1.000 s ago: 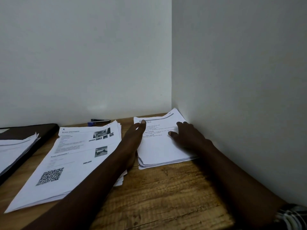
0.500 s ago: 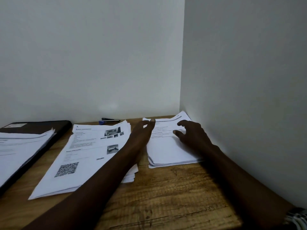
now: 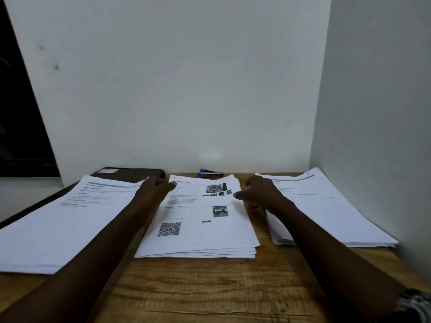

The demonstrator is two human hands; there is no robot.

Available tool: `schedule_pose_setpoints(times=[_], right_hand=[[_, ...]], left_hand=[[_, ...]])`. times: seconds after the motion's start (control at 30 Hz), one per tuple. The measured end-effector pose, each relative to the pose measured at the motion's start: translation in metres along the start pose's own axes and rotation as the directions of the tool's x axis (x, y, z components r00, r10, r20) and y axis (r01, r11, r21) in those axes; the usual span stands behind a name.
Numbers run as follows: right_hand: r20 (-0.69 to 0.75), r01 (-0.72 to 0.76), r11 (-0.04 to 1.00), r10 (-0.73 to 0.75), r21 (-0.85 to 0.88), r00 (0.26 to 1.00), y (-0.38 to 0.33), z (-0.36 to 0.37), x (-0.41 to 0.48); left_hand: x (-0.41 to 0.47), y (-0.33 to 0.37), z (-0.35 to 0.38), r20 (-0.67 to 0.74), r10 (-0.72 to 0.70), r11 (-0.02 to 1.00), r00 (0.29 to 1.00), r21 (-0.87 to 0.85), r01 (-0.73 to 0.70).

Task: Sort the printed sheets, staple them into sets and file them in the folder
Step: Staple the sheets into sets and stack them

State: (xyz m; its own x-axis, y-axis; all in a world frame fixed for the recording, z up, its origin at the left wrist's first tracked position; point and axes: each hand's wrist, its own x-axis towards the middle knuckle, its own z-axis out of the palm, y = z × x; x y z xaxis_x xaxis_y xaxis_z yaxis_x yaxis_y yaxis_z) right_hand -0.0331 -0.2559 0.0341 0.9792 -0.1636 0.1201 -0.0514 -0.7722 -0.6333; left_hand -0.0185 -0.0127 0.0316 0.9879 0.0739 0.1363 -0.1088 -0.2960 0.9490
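The wooden table (image 3: 210, 287) fills the lower frame and meets a white back wall (image 3: 186, 89) at twelve o'clock and a side wall (image 3: 373, 113) at three. Bare wood lies open from five to seven o'clock, between the two forearms, and in a narrow strip between the middle and right stacks.

The left stack (image 3: 58, 229) of printed sheets, at nine o'clock, rests partly on the dark folder (image 3: 130, 173), whose far end shows at eleven. The right stack (image 3: 326, 213), at three o'clock, lies with its right edge close against the side wall. The middle stack (image 3: 205, 236) sits at the centre, its lower edges fanned unevenly. Its top sheet carries a QR code (image 3: 169, 228) and small photographs; the printed lines on all three stacks are too blurred to read.

The left hand (image 3: 156, 190) is curled at the middle stack's far left corner; whether it pinches paper cannot be told. The right hand (image 3: 261, 194) has its thumb on that stack's right edge with its fingers bent, and its grip is likewise unclear.

A blue and black stapler (image 3: 210, 174) lies at twelve o'clock against the back wall. A pale label (image 3: 108, 170) on the folder is illegible.
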Motion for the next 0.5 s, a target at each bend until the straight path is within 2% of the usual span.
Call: schedule_pose_setpoints(times=[0.13,0.37,0.5], right_hand=[[-0.051,-0.033,0.996,0.029,-0.083,0.998,0.005,0.014,0.006],[-0.006,-0.057,0.998,0.057,0.001,0.998,0.016,0.010,0.006],[0.009,-0.069,0.997,0.069,0.041,0.998,0.015,0.008,0.009]], left_hand=[[0.006,-0.008,-0.008,0.048,-0.031,0.999,0.998,-0.027,0.033],[0.025,-0.007,-0.012,0.135,-0.185,0.966,0.973,-0.157,0.205],[0.039,-0.010,-0.011,0.185,-0.204,0.937,0.961,-0.247,0.247]])
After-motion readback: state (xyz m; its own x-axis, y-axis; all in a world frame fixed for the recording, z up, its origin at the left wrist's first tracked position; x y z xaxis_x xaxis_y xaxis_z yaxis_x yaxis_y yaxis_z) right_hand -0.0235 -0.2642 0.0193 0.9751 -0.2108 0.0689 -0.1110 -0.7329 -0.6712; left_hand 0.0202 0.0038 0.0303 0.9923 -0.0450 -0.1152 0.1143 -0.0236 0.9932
